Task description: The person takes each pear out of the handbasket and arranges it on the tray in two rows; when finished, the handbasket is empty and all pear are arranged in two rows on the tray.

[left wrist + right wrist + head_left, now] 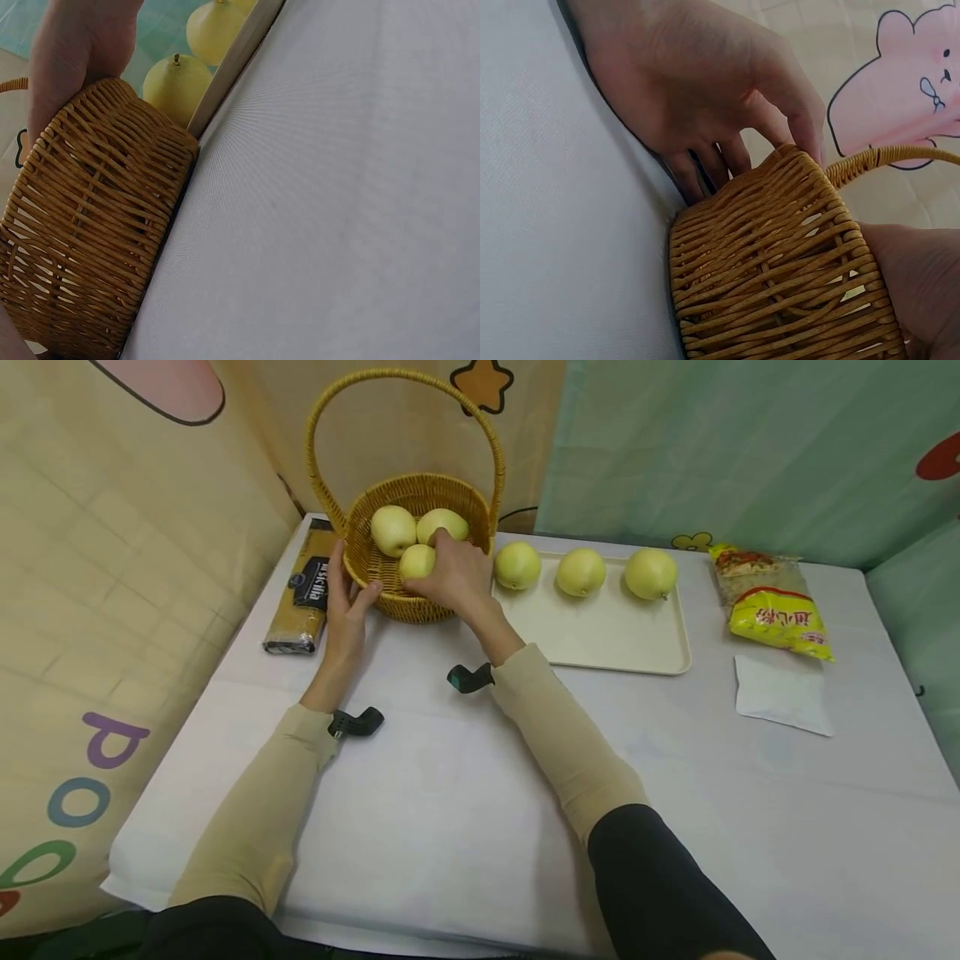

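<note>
A wicker basket (411, 608) with a tall arched handle stands at the table's back left. My left hand (347, 618) holds its left side, thumb on the rim and fingers along the outer wall, as the right wrist view shows. Inside lie three yellow-green pears, two toward the back and a front pear (417, 562). My right hand (461, 572) reaches over the front right rim and grips that front pear between thumb and fingers. In both wrist views the basket wall hides the held pear.
Right of the basket, a cream tray (600, 639) bears three pears in a row along its back. A pasta packet (303, 589) lies left of the basket. Farther right are a yellow food bag (776, 610) and a white packet (782, 693). Curtains hang behind the table.
</note>
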Tool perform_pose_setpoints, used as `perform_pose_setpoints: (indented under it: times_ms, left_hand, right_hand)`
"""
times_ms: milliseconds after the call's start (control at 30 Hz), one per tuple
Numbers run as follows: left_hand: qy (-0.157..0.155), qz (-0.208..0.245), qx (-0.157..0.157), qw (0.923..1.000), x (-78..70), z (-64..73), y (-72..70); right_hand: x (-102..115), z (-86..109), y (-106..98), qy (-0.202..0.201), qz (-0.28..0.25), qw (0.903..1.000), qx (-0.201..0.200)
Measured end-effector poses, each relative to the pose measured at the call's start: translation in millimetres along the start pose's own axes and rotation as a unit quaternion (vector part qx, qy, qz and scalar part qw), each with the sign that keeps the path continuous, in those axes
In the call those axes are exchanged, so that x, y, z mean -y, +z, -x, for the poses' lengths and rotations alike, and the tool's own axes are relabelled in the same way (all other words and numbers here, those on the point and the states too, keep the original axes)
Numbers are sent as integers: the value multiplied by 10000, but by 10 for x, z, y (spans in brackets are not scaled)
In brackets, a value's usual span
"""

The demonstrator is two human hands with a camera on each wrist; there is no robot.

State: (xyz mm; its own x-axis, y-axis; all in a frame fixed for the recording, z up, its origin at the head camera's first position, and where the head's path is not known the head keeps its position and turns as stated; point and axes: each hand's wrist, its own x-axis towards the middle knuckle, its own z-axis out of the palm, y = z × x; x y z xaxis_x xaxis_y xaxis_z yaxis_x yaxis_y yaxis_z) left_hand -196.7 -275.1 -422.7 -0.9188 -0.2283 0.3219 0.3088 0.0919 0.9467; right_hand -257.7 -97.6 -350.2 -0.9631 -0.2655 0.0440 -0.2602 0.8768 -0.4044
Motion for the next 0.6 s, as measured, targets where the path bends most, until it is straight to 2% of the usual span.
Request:
perform_pose_setpoints:
  times_ms: [167, 600]
  left_hand:
    - [21, -18, -2, 10000, 1, 0, 7]
    - [29, 83, -10, 10000, 24, -17, 0]
  right_hand:
    - [-11, 8, -13, 14, -61, 10000, 51]
    - [-23, -37, -20, -335, 142, 9987, 344]
